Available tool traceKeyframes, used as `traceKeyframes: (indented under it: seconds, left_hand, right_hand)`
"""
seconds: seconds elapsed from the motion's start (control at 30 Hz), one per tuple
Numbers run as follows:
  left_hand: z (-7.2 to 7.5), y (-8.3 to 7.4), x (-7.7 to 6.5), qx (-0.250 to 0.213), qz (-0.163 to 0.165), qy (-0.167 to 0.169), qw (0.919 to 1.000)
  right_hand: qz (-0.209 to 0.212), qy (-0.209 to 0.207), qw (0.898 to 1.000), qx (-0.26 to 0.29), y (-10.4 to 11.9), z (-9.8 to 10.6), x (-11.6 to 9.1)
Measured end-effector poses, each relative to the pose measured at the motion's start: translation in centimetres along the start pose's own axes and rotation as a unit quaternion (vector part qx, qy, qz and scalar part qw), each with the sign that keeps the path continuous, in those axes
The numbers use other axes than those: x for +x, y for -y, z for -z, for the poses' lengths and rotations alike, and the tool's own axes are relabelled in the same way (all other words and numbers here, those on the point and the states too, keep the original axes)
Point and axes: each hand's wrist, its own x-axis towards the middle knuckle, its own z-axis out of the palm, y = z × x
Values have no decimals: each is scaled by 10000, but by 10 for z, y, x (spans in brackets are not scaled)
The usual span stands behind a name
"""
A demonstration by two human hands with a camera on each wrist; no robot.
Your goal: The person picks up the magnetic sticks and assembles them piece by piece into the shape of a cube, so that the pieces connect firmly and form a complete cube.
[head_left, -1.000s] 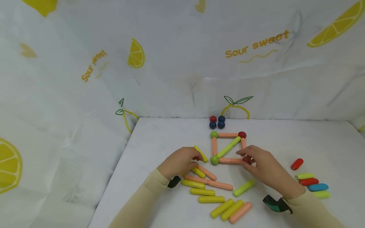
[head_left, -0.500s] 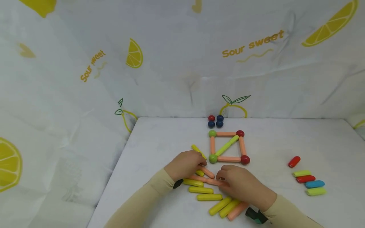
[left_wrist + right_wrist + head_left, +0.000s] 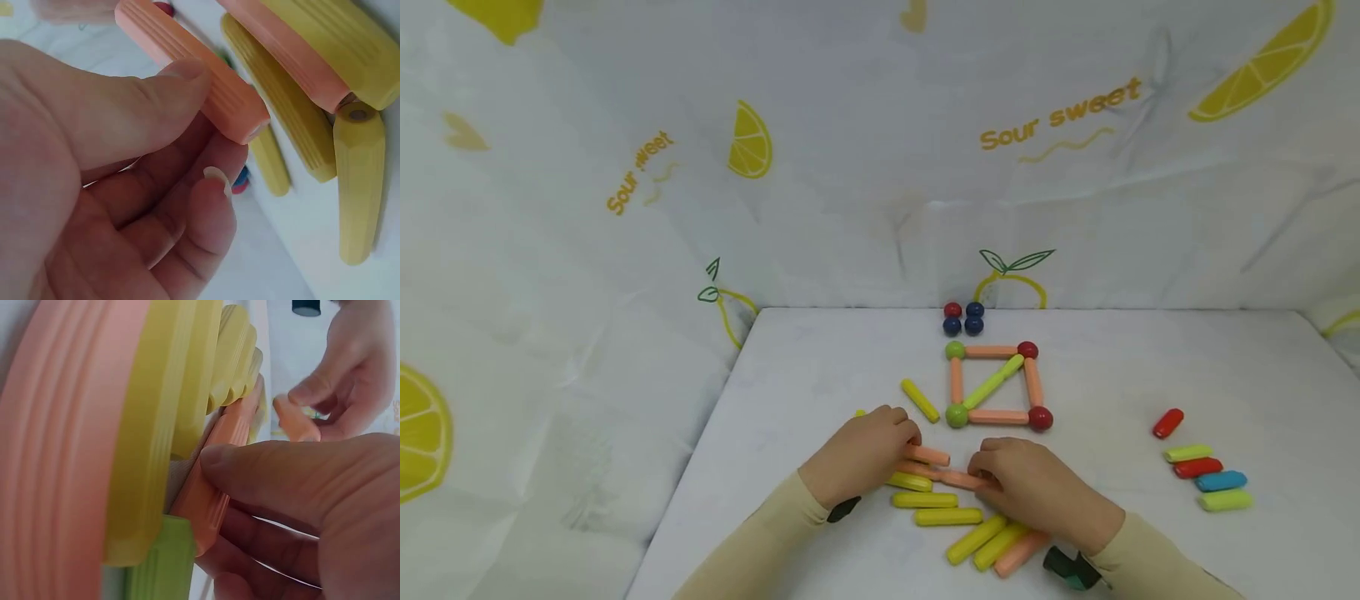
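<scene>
My left hand (image 3: pixel 867 450) pinches a peach building stick (image 3: pixel 200 75) between thumb and fingers, held off the table. Beside it, my right hand (image 3: pixel 1037 487) grips the end of another peach stick (image 3: pixel 215 469), which lies end to end with a further peach stick (image 3: pixel 919 471). Beyond the hands, a square of peach sticks lies flat, with green balls (image 3: pixel 957 416) at its left corners and red balls (image 3: pixel 1041 418) at its right ones. A lime diagonal stick (image 3: pixel 992 383) crosses it. Under the right hand, a lime-green stick (image 3: pixel 164 562) shows only in the right wrist view.
Several yellow sticks (image 3: pixel 947 517) and a peach one (image 3: pixel 1021 553) lie nearest the person. A lone yellow stick (image 3: pixel 920 400) is left of the square. Red and dark blue balls (image 3: pixel 973 326) stand behind it. Short red, lime and blue pieces (image 3: pixel 1221 481) lie to the right.
My right hand has moved from the square's near right corner down-left onto a peach stick. My left hand has taken up another peach stick and shifted slightly left, turning it.
</scene>
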Motion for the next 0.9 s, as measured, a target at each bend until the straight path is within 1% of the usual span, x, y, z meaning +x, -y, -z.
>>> traceKeyframes:
  seconds: [0.07,0.17,0.27,0.37,0.57,0.7,0.8,0.87,0.9]
  left_hand:
    - [2,-1,-8,51,-36,34,10000]
    - [3,-2,-13,44,-34,122,9999]
    - [1,-3,-13,27,31,179,9998]
    - [0,-2,-15,23,68,151,9999]
    - [-5,-1,-13,39,13,66,10000]
    - [-7,1,-14,-36,27,-3,10000]
    - [-8,5,-15,-155,6,-202,9997]
    - [-5,9,-12,-414,-21,-334,9986]
    - [-4,11,-8,-679,13,-372,9970]
  right_hand:
    - [-38,15,10000,21,0,0,0]
    - [-88,17,9999,68,1,0,0]
    - [-74,-28,9999,103,1,1,0]
    - [-67,-79,9999,104,2,1,0]
    - [-186,-74,9997,137,-3,2,-1]
    - [-165,-139,9990,398,-7,6,-2]
    - [-60,-273,9962,821,-12,12,-3]
    - [-48,-368,9932,1101,-16,19,-2]
    - [-66,-408,9914,1242,-19,23,-1]
